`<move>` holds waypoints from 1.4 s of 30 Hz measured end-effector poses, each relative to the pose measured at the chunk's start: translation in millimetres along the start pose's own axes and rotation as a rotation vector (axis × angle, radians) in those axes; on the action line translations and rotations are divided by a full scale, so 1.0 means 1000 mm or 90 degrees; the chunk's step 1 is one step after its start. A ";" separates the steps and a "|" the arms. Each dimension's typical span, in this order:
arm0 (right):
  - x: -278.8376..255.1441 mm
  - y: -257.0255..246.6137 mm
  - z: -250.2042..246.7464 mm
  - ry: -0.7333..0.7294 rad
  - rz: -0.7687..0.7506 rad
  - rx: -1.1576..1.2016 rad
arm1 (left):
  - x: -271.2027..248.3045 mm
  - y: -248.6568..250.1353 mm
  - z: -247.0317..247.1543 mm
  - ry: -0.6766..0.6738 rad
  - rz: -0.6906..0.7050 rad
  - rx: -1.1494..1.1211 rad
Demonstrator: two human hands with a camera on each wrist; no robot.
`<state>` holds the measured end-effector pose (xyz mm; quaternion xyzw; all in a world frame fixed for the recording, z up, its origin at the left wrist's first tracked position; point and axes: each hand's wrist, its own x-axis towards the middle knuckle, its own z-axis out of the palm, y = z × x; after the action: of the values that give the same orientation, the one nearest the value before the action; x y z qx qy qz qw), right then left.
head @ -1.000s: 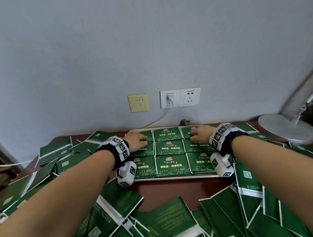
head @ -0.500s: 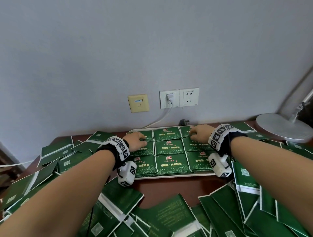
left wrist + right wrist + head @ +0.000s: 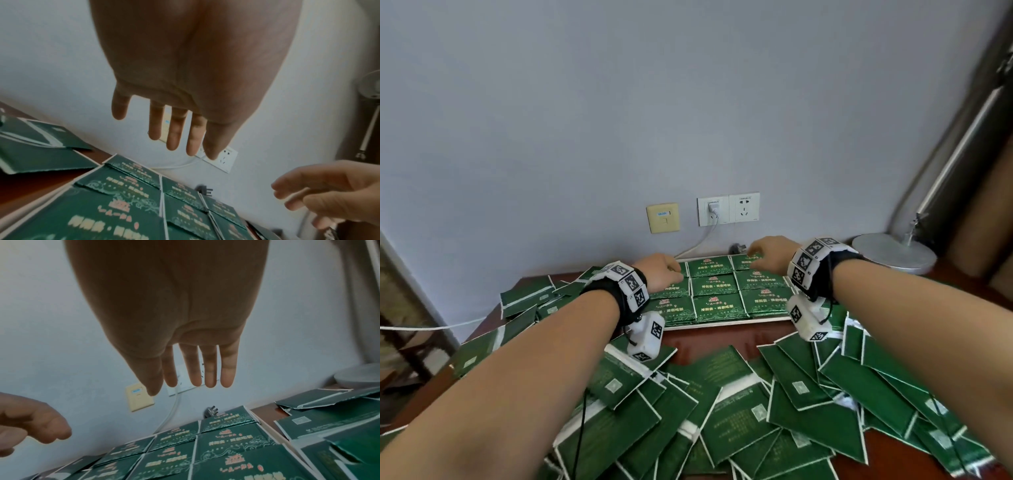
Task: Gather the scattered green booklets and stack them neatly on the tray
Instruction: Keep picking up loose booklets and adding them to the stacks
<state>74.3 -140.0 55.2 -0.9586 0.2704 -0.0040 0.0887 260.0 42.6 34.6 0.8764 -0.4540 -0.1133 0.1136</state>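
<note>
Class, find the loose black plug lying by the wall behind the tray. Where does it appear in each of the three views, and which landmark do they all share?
Head view: black plug, centre, at the wall behind the tray.
Left wrist view: lower right of centre, past the tray's far stacks.
Right wrist view: just right of centre, above the far stacks.
Shared landmark: the white wall socket.

Green booklets (image 3: 717,307) — gold scrollwork
</note>
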 end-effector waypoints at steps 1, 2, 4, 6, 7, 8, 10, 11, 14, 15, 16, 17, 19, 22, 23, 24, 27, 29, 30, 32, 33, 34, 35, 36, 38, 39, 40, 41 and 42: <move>-0.010 -0.006 -0.003 0.004 -0.005 -0.004 | -0.010 0.002 -0.002 0.001 0.007 0.000; -0.021 -0.012 -0.005 0.008 -0.011 -0.009 | -0.021 0.004 -0.004 0.002 0.015 0.003; -0.042 -0.023 -0.008 0.016 -0.015 -0.013 | -0.044 0.006 -0.006 0.002 0.024 0.006; -0.061 -0.033 -0.007 0.018 -0.018 -0.013 | -0.066 0.007 -0.008 0.006 0.028 0.013; -0.069 -0.038 -0.006 0.015 -0.020 -0.012 | -0.076 0.007 -0.008 0.008 0.031 0.012; -0.079 -0.043 -0.004 0.014 -0.022 -0.008 | -0.087 0.007 -0.007 0.010 0.036 0.011; -0.095 -0.052 0.003 0.010 -0.026 -0.002 | -0.106 0.006 -0.005 0.013 0.043 0.008; -0.101 -0.055 0.007 0.008 -0.027 -0.001 | -0.113 0.005 -0.004 0.014 0.046 0.005; -0.115 -0.065 0.019 -0.013 -0.032 -0.004 | -0.134 0.000 0.001 0.016 0.041 -0.009; -0.120 -0.068 0.023 -0.023 -0.030 -0.007 | -0.140 -0.003 0.003 0.019 0.037 -0.007; -0.122 -0.071 0.026 -0.034 -0.029 -0.008 | -0.144 -0.007 0.005 0.019 0.032 -0.004; -0.123 -0.073 0.030 -0.045 -0.028 -0.010 | -0.148 -0.011 0.006 0.015 0.027 0.001; -0.123 -0.077 0.040 -0.060 -0.030 -0.016 | -0.152 -0.020 0.009 0.002 0.014 0.013; -0.116 -0.080 0.056 -0.071 -0.029 -0.026 | -0.151 -0.034 0.016 -0.019 -0.009 0.024; -0.113 -0.081 0.062 -0.081 -0.026 -0.026 | -0.148 -0.039 0.019 -0.027 -0.018 0.025; -0.109 -0.081 0.067 -0.096 -0.022 -0.028 | -0.146 -0.042 0.021 -0.037 -0.026 0.031; -0.095 -0.078 0.081 -0.135 -0.022 -0.040 | -0.135 -0.052 0.026 -0.055 -0.042 0.058; -0.085 -0.075 0.084 -0.146 -0.020 -0.048 | -0.126 -0.058 0.028 -0.062 -0.052 0.079; -0.081 -0.074 0.085 -0.154 -0.020 -0.052 | -0.122 -0.062 0.029 -0.067 -0.059 0.087; -0.074 -0.072 0.084 -0.172 -0.025 -0.057 | -0.115 -0.067 0.029 -0.077 -0.072 0.097; -0.070 -0.073 0.083 -0.180 -0.027 -0.058 | -0.111 -0.070 0.029 -0.082 -0.079 0.099; -0.068 -0.073 0.083 -0.187 -0.029 -0.061 | -0.107 -0.071 0.028 -0.087 -0.084 0.101; -0.064 -0.074 0.083 -0.196 -0.033 -0.065 | -0.103 -0.073 0.028 -0.092 -0.089 0.102; -0.062 -0.075 0.084 -0.207 -0.037 -0.071 | -0.100 -0.074 0.028 -0.097 -0.093 0.101; -0.059 -0.076 0.084 -0.227 -0.050 -0.079 | -0.094 -0.074 0.030 -0.109 -0.098 0.099; -0.057 -0.077 0.084 -0.229 -0.055 -0.083 | -0.092 -0.074 0.031 -0.115 -0.100 0.099; -0.055 -0.077 0.085 -0.233 -0.057 -0.083 | -0.090 -0.074 0.032 -0.122 -0.103 0.097; -0.054 -0.078 0.085 -0.237 -0.058 -0.080 | -0.089 -0.074 0.034 -0.127 -0.107 0.097; -0.053 -0.078 0.085 -0.238 -0.059 -0.076 | -0.087 -0.074 0.035 -0.130 -0.111 0.095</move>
<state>74.4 -32.7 -13.2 -0.9578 0.2044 0.1856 0.0804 257.2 152.1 -12.5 0.9025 -0.3923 -0.1774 -0.0087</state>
